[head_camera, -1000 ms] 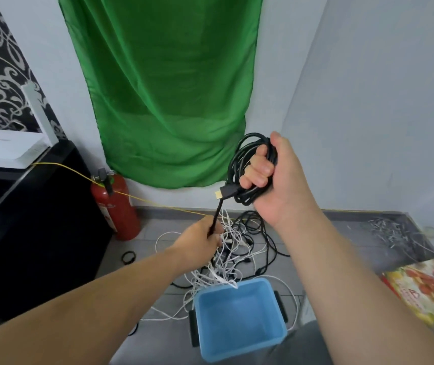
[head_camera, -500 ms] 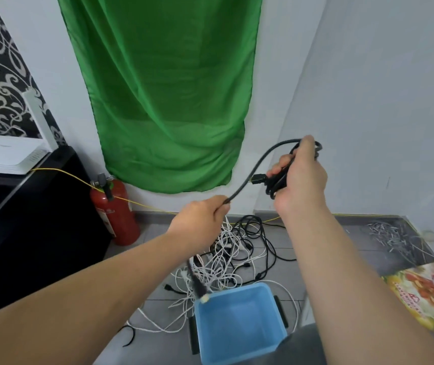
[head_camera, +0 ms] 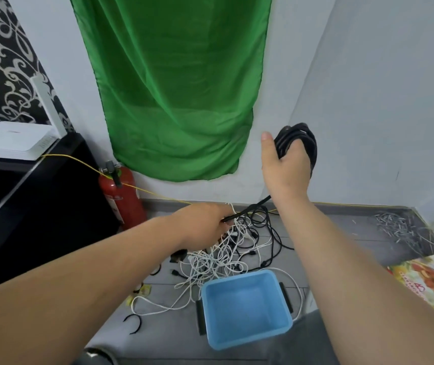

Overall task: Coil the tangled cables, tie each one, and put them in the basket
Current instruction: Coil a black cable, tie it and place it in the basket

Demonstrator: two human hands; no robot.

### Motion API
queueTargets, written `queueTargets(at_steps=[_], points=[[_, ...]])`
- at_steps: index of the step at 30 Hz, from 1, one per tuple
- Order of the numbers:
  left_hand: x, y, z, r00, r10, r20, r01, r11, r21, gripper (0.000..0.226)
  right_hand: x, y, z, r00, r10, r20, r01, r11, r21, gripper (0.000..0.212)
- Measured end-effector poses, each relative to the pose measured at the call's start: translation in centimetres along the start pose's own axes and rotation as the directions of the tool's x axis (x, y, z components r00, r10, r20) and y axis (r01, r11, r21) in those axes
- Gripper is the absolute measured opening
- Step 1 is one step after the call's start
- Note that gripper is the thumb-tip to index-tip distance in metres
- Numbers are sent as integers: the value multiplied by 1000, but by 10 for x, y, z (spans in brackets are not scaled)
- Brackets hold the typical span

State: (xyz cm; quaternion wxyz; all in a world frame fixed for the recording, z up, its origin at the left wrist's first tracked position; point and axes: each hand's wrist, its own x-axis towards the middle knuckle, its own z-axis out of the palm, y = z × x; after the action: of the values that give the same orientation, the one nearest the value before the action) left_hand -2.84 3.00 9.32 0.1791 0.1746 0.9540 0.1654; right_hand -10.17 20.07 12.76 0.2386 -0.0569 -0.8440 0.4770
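A coiled black cable point(head_camera: 300, 143) is held up in front of the white wall by the right hand point(head_camera: 284, 167), whose fingers are curled round the loops while the thumb points upward. From beneath that hand a straight run of the same cable is led down and to the left, where it is gripped by the left hand point(head_camera: 205, 222); the fingers of this hand are closed on it just above the floor pile. The tangle of white and black cables point(head_camera: 226, 254) is spread over the grey floor between the hands and the blue basket point(head_camera: 250, 338), which is set on the floor nearest the person, with black handles on its two sides. A white cable is looped round the basket's right side. Black cable ties point(head_camera: 134, 322) are seen lying to the left of the basket. A red fire extinguisher point(head_camera: 122, 196) is stood against the wall under a green cloth point(head_camera: 179, 88), and a thin yellow wire point(head_camera: 79, 160) is stretched from a white router point(head_camera: 13, 139) on a black cabinet point(head_camera: 39, 206) across to the far corner, where a heap of grey wire scraps point(head_camera: 400, 227) is piled
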Motion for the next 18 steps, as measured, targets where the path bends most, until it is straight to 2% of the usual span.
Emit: queueTargets(at_steps=[2, 4, 7, 9, 11, 14, 16, 18], points=[[-10, -4, -5, 986, -40, 163, 62, 990, -130, 12, -8, 4, 2, 990, -126, 65, 137, 966, -220, 54], [-15, -8, -9, 977, -52, 206, 75, 991, -108, 10, -17, 4, 6, 960, -225, 165, 272, 890, -366, 53], [-25, -17, -23, 999, -33, 0, 32, 997, 75, 8, -34, 12, 20, 881, -260, 394, 439, 759, -481, 52], [-35, -28, -33, 992, -29, -121, 39, 996, 79, 13, -45, 22, 26, 828, -199, 524, 485, 723, -492, 57], [-44, -42, -38, 967, -32, -254, 62, 992, 112, 14, -55, 24, 30, 793, -110, 599, 455, 761, -463, 62], [-52, -61, -43, 876, 48, -481, 46, 982, 183, 14, -68, 14, 37, 739, -2, 673, 368, 839, -401, 62], [-54, -70, -45, 792, 183, -582, -44, 969, 244, 17, -76, 1, 39, 694, 55, 718, 191, 947, -257, 74], [-56, -81, -46, 695, 314, -647, -43, 916, 398, 21, -82, -11, 40, 626, 141, 767, -8, 985, -174, 85]])
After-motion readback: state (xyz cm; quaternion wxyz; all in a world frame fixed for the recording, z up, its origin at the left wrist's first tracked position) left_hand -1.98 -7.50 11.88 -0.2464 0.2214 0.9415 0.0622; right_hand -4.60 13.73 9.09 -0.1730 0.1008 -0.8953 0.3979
